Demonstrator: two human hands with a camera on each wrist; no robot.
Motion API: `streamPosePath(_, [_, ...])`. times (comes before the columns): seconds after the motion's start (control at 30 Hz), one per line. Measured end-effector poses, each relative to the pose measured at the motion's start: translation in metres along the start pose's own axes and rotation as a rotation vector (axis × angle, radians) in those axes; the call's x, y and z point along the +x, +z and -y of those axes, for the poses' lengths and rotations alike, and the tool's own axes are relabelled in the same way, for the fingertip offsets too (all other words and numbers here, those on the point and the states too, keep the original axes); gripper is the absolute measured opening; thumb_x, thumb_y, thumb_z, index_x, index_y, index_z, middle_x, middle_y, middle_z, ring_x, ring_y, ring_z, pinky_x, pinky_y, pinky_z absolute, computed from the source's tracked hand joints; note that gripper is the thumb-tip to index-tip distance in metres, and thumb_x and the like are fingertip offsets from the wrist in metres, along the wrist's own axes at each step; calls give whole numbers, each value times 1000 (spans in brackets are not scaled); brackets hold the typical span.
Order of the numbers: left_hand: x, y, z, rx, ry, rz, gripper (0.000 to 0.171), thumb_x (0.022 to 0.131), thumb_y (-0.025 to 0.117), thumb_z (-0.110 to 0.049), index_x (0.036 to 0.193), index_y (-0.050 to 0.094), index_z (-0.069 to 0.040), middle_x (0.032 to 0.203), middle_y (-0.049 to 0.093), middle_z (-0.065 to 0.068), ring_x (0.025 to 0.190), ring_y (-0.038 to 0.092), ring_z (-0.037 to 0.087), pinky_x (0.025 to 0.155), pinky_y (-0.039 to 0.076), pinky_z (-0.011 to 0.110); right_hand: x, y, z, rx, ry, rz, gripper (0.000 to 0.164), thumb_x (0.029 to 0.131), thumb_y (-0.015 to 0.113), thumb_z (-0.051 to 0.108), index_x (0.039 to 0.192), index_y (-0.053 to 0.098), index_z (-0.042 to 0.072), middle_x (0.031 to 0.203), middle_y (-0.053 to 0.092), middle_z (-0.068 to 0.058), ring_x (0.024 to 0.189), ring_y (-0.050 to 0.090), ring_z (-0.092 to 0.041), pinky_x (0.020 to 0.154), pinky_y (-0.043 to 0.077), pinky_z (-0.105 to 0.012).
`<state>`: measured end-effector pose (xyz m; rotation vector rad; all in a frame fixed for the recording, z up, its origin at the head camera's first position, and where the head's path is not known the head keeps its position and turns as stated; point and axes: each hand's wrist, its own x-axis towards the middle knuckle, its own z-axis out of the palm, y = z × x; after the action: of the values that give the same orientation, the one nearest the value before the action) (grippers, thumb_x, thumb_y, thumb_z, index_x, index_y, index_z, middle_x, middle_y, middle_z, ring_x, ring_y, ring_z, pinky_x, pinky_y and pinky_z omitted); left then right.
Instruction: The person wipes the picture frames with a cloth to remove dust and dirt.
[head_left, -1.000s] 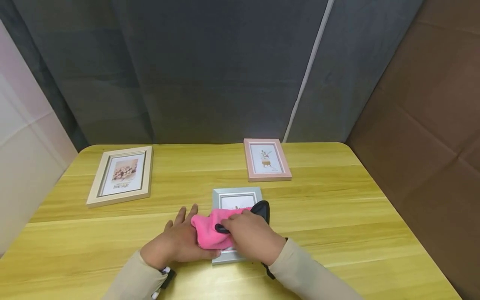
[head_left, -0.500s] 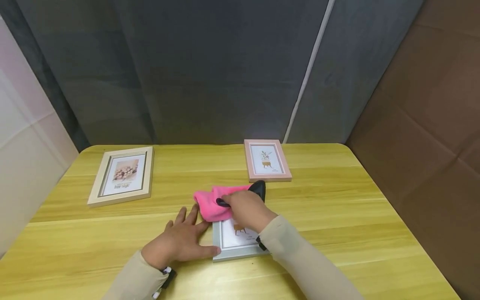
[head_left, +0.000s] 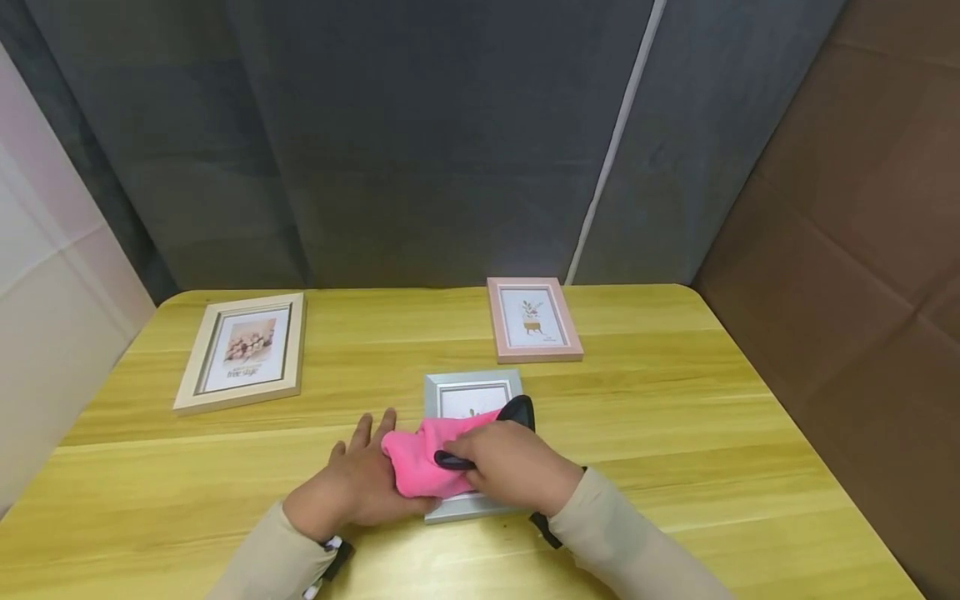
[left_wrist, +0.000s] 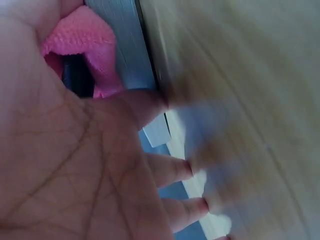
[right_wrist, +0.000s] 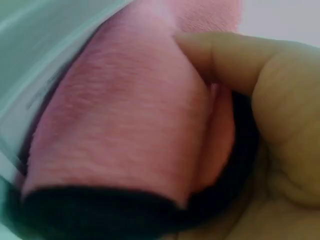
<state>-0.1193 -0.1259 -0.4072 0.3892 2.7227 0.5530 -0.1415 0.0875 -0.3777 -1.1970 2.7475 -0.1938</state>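
Note:
A pink cloth (head_left: 423, 458) with black edging lies bunched over the middle of a silver picture frame (head_left: 468, 510). My right hand (head_left: 517, 467) grips the cloth, thumb and fingers curled into it, as the right wrist view shows close up. The cloth covers most of the picture; only its upper part shows. At the frame's left side my left hand (head_left: 360, 482) rests with fingers spread, the fingertips on the table and the thumb by the frame's lower left corner. In the left wrist view the palm (left_wrist: 85, 170) is near the cloth (left_wrist: 90, 37) and the frame's edge (left_wrist: 131, 55).
Behind the silver frame, slightly right, lies a pink picture frame (head_left: 570, 348) with a plant print. A cream picture frame (head_left: 187, 371) lies at the left. The wood-grain table (head_left: 675, 433) ends at a dark curtain (head_left: 450, 150), with a brown cloth wall (head_left: 847, 250) on the right.
The right hand moved the cloth up to the silver frame's far end, then back down over its middle. The left hand has stayed in about the same place.

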Motion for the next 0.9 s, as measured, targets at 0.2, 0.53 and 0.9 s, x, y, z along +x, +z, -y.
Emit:
streamPosePath(0.2, [0,0,2,26,26,62,100,77,63,-74,146,48,-4,157,18,34,139,8,64,95,16,84,15,1,-1,-28,107,-14,24,91,71,14,114,75,19,91,71,6,81,64,-9,75,53,-29])
streamPosePath(0.53, [1,-2,0,74,43,49,100,77,59,-77,151,43,-12,159,12,33,139,11,63,94,21,83,51,-4,-26,-26,272,-47,35,98,63,10,130,68,22,121,70,1,110,65,-19,94,51,-39])
streamPosePath(0.9, [3,-2,1,40,23,39,103,75,62,-77,146,49,-3,157,21,32,138,12,63,94,19,84,23,-1,-19,104,85,12,29,92,68,13,121,72,13,101,71,5,81,60,-7,82,51,-28])
